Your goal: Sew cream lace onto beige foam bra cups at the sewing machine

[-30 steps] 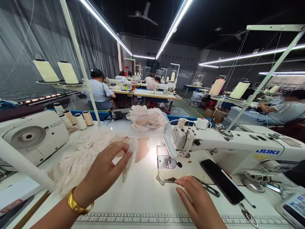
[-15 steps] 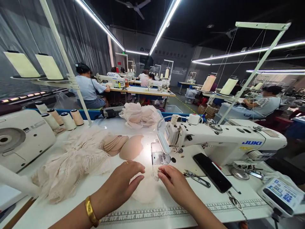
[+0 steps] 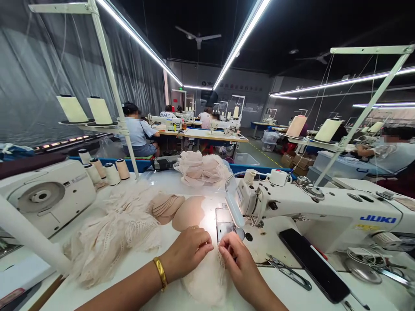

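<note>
A pale lace-edged fabric piece (image 3: 205, 285) lies on the white table in front of the sewing machine's needle plate (image 3: 224, 226). My right hand (image 3: 240, 265) pinches the upper right edge of this piece between thumb and fingers. Across from it, my left hand (image 3: 189, 252), with a gold bracelet at the wrist, has its thumb pressed to curled fingers; what it pinches is hidden. Just beyond the left hand are a beige moulded cup (image 3: 188, 214) and a fanned stack of similar cups (image 3: 167, 206).
The white sewing machine (image 3: 311, 198) fills the right side. Thread snips (image 3: 288, 271) and a black phone (image 3: 313, 263) lie by it. Heaped lace fabric (image 3: 119, 233) covers the left; another bundle (image 3: 202, 168) sits behind. Thread cones (image 3: 112, 173) stand at back left. Co-workers sit farther off.
The view has swung left and slightly up. My hands have come closer together over the fabric piece, and the left fingers have closed from an open curve.
</note>
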The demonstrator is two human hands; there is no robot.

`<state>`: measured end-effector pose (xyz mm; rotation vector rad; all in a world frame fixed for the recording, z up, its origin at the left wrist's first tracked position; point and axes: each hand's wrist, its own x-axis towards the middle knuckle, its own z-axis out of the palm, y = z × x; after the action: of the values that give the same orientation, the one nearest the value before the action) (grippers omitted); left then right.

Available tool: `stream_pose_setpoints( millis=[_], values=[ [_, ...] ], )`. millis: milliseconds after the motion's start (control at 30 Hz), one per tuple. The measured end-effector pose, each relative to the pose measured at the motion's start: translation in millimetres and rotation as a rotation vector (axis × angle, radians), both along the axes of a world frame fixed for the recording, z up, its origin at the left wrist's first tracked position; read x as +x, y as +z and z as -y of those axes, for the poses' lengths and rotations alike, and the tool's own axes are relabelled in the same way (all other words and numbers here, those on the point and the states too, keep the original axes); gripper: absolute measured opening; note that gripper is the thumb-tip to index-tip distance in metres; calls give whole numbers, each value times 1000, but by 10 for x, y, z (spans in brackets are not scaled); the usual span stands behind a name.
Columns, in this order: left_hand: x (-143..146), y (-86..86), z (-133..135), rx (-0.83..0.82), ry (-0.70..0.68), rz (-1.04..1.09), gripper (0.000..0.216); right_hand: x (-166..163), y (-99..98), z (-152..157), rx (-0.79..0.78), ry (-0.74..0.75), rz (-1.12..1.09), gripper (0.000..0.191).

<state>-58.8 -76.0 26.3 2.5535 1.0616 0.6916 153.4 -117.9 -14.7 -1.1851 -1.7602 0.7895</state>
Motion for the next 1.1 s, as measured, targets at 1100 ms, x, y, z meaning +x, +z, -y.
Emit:
stream_pose_setpoints(
  millis=[1100],
  values=[
    [62, 485, 165, -313, -64, -148, 22, 14, 125, -103, -250, 2, -228, 36]
  ],
)
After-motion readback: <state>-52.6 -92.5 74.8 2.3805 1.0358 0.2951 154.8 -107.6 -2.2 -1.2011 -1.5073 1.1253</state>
